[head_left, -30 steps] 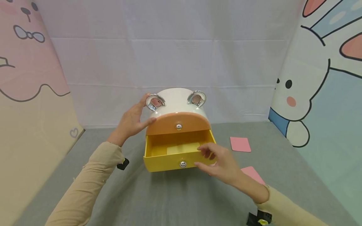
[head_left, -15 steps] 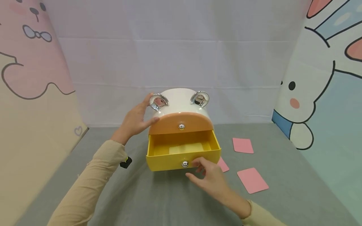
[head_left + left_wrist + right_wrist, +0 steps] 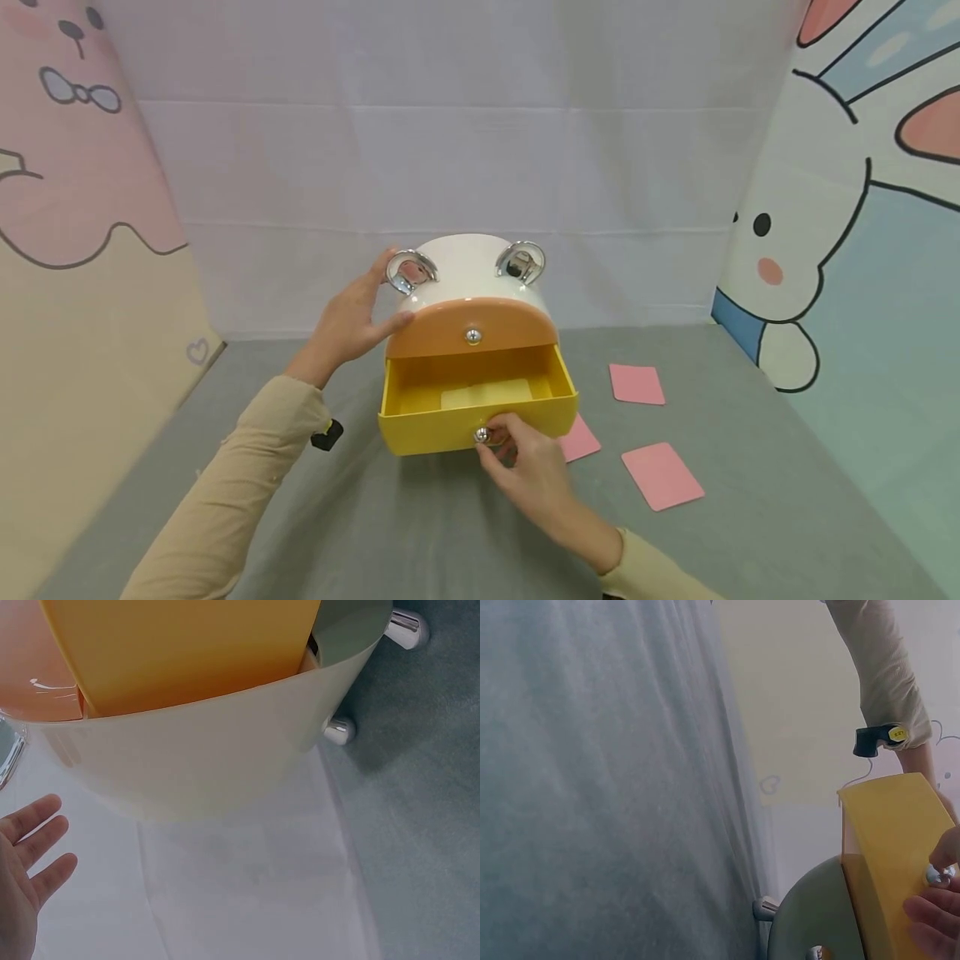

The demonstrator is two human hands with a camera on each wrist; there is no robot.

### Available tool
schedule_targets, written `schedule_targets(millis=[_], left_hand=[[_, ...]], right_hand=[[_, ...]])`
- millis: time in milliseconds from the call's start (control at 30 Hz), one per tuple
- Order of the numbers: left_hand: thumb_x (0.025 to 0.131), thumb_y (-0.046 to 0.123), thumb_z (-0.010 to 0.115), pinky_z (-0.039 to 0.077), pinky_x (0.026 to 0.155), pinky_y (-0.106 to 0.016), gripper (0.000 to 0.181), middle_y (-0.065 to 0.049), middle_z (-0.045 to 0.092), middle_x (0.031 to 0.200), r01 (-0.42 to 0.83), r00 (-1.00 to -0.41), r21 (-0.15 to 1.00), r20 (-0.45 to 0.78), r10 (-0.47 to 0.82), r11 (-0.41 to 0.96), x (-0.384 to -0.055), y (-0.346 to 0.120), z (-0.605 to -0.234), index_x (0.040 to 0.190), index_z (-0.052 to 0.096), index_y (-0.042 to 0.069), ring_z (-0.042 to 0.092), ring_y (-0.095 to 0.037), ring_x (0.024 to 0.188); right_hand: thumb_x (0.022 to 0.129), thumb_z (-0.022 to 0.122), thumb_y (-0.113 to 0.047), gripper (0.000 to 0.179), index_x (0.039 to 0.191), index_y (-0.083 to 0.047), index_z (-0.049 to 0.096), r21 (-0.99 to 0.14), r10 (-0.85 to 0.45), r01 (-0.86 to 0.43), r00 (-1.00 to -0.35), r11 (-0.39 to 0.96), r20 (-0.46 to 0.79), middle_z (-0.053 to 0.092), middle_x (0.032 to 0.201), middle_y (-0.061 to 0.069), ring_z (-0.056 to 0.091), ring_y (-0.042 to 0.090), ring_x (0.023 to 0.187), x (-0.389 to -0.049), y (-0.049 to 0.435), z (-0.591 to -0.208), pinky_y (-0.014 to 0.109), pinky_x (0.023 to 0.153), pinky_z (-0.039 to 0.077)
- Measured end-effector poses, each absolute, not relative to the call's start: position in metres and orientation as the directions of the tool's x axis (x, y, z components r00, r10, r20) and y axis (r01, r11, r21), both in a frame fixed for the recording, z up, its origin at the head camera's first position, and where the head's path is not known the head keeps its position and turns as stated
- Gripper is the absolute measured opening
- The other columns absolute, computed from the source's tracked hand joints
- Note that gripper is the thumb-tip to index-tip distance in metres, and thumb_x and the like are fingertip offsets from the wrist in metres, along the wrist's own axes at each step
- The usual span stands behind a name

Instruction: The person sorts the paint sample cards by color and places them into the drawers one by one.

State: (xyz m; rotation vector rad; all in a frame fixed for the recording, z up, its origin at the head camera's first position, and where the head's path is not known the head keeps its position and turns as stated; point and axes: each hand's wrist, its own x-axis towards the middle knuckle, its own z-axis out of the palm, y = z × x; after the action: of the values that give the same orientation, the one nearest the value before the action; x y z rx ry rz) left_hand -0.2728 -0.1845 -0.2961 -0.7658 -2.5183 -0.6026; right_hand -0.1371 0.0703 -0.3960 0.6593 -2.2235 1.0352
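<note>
A small cabinet with a white domed top [image 3: 468, 262] and chrome ear-like rings stands on the grey cloth. Below its orange upper drawer [image 3: 442, 327], the yellow drawer [image 3: 431, 433] is pulled out, with a pale yellow piece [image 3: 487, 394] lying inside. My right hand [image 3: 536, 483] pinches the yellow drawer's round chrome knob [image 3: 482, 435] between thumb and fingers; the right wrist view also has the fingers at this knob [image 3: 934, 876]. My left hand [image 3: 347, 327] rests against the cabinet's left side, thumb by the orange front, its fingers spread in the left wrist view.
Pink square cards lie to the right: one at the back [image 3: 637, 384], one nearer [image 3: 662, 476], and one partly behind the drawer corner [image 3: 580, 440]. A white cloth [image 3: 637, 167] hangs behind, with printed panels on both sides. Chrome feet [image 3: 341, 730] carry the cabinet.
My right hand has moved left and down from the drawer's right front rim to its knob and now pinches it. The left hand keeps its place on the cabinet; the drawer looks unmoved.
</note>
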Motion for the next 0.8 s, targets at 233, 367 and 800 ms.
schedule_targets(millis=[233,367,800], left_hand=[[0.082,0.053,0.057,0.038,0.091,-0.053,0.085,-0.018,0.048,0.13,0.593,-0.752,0.266,0.522,0.404,0.76,-0.272,-0.185,-0.295,0.147,0.008,0.026,0.045,-0.033,0.118],[0.082,0.052,0.057,0.039,0.091,-0.053,0.085,-0.018,0.049,0.129,0.595,-0.748,0.262,0.527,0.404,0.76,-0.272,-0.185,-0.295,0.147,0.009,0.025,0.046,-0.033,0.117],[0.081,0.053,0.057,0.039,0.09,-0.054,0.086,-0.018,0.05,0.128,0.594,-0.755,0.27,0.513,0.409,0.758,-0.27,-0.185,-0.292,0.147,0.009,0.026,0.046,-0.034,0.116]], right_hand=[[0.072,0.073,-0.012,0.018,0.084,-0.011,0.059,-0.485,-0.164,-0.656,-0.676,0.578,0.719,0.062,0.069,-0.007,0.057,0.002,0.052,-0.139,0.067,-0.397,0.015,0.047,0.044],[0.071,0.072,-0.012,0.018,0.082,-0.011,0.058,-0.474,-0.167,-0.656,-0.671,0.588,0.722,0.061,0.068,-0.007,0.055,0.0,0.053,-0.14,0.067,-0.397,0.014,0.048,0.044],[0.072,0.071,-0.013,0.017,0.08,-0.011,0.056,-0.425,-0.179,-0.664,-0.643,0.615,0.745,0.057,0.066,-0.006,0.053,0.002,0.055,-0.154,0.063,-0.396,0.01,0.051,0.042]])
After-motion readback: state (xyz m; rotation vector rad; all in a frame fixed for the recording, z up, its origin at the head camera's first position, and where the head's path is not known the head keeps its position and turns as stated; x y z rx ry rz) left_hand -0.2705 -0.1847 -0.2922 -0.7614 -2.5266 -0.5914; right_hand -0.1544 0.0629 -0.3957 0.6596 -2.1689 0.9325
